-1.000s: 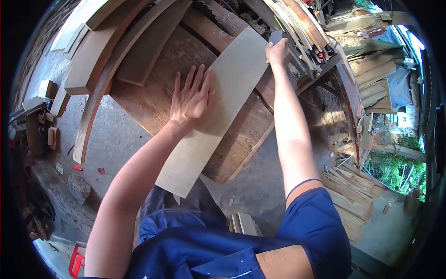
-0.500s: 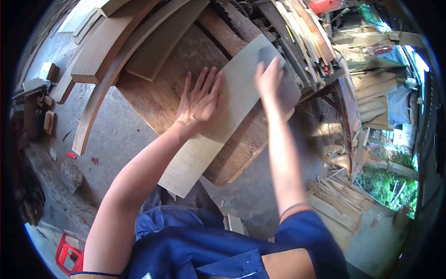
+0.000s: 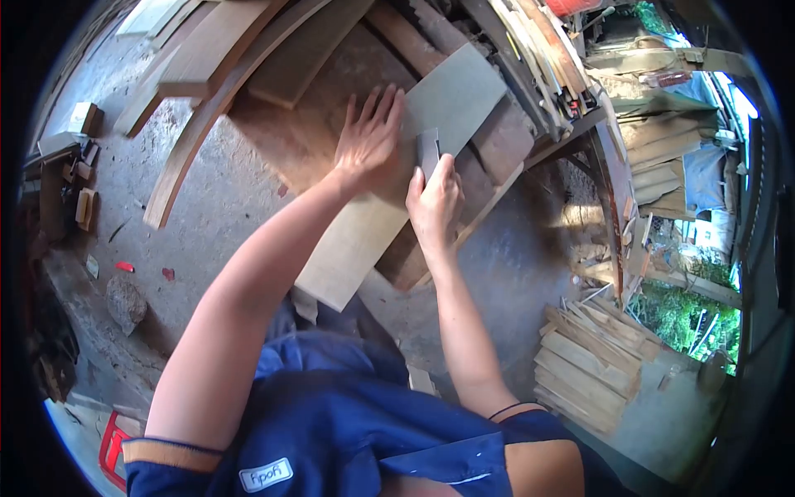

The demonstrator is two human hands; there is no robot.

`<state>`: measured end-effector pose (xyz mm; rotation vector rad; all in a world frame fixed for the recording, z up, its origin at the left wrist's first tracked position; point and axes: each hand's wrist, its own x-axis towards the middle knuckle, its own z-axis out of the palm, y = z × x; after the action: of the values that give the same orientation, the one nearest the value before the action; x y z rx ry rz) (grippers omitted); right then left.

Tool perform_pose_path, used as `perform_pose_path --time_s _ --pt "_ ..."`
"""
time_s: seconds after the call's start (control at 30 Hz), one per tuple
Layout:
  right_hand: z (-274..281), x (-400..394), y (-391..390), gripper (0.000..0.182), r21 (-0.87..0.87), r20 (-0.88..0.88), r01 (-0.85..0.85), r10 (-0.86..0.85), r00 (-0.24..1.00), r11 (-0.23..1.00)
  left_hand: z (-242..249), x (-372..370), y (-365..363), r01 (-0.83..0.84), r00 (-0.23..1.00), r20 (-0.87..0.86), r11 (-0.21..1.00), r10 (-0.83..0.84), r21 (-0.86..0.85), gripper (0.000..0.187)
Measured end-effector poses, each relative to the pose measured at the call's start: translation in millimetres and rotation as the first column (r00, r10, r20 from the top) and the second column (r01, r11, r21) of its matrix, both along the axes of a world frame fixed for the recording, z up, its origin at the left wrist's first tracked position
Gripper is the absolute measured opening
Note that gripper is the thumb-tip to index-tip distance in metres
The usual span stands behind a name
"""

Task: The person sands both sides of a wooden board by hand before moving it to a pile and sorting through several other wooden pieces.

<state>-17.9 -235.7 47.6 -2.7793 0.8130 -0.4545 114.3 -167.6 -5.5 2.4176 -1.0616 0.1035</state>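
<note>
The pale plank (image 3: 389,182) you're working on is a long, flat, smooth board, light tan, much lighter than anything around it. It lies diagonally across the dark reddish-brown wooden surface (image 3: 315,124), which looks rough and weathered with coarse grain. The plank's near end sticks out past the surface edge toward your body, and the far end reaches up toward the clutter of timber at the back.

Your left hand (image 3: 368,137) is pressed flat on the plank's left edge, fingers spread apart and straight, palm down, partly on the plank and partly on the darker wood beside it. Your right hand (image 3: 435,203) is wrapped around a small grey rectangular block (image 3: 428,153), looks like a sanding block, fingers clamped on its lower part with the top poking out above your knuckles. The block sits against the plank's face about midway along its length, just beside your left hand.

Around you: a long curved timber piece (image 3: 207,116) and a couple of thick straight boards lean across the left side of the surface. A stack of thin wood slats (image 3: 588,364) lies on the grey concrete floor (image 3: 513,282) to your right, well apart from the plank. More long strips are piled at the far right of the surface.
</note>
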Motion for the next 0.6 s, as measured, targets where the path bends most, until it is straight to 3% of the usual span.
perform_pose_path --time_s 0.07,0.17,0.23,0.3,0.37,0.47,0.53,0.57,0.6 --pt "-1 -20 22 0.033 0.034 -0.023 0.039 -0.038 0.999 0.999 -6 -4 16 -0.024 1.0 -0.017 0.998 0.023 -0.058 0.058" --pt "3 -17 10 0.034 0.085 -0.02 0.032 -0.03 0.999 0.996 13 -23 83 0.13 0.987 -0.098 0.991 -0.125 0.044 0.062" --pt "-22 7 -28 0.042 -0.102 0.195 -0.011 0.031 0.98 0.995 8 -40 124 0.175 0.981 -0.084 0.984 -0.172 0.029 0.063" --pt "-8 50 -63 0.032 0.046 0.06 0.175 -0.177 0.982 0.984 14 -45 136 0.185 0.981 -0.058 0.983 -0.183 0.02 0.061" --pt "-9 82 -96 0.028 0.076 -0.005 0.266 -0.266 0.964 0.961 13 -45 135 0.18 0.982 -0.056 0.984 -0.178 0.018 0.06" --pt "-12 59 -60 0.029 -0.011 0.085 0.151 -0.15 0.985 0.988 11 -45 136 0.176 0.983 -0.049 0.984 -0.176 -0.006 0.06" --pt "-28 8 3 0.045 -0.185 0.142 0.043 -0.016 0.99 0.982 7 -45 134 0.137 0.984 -0.111 0.99 -0.141 -0.04 0.061" --pt "-16 -15 42 0.048 -0.097 0.039 0.046 -0.042 0.998 0.994 5 -46 133 0.129 0.984 -0.115 0.99 -0.134 -0.053 0.061" --pt "-15 -36 70 0.045 -0.089 0.045 -0.01 0.014 0.999 0.996 2 -47 132 0.122 0.986 -0.105 0.991 -0.128 -0.059 0.061"
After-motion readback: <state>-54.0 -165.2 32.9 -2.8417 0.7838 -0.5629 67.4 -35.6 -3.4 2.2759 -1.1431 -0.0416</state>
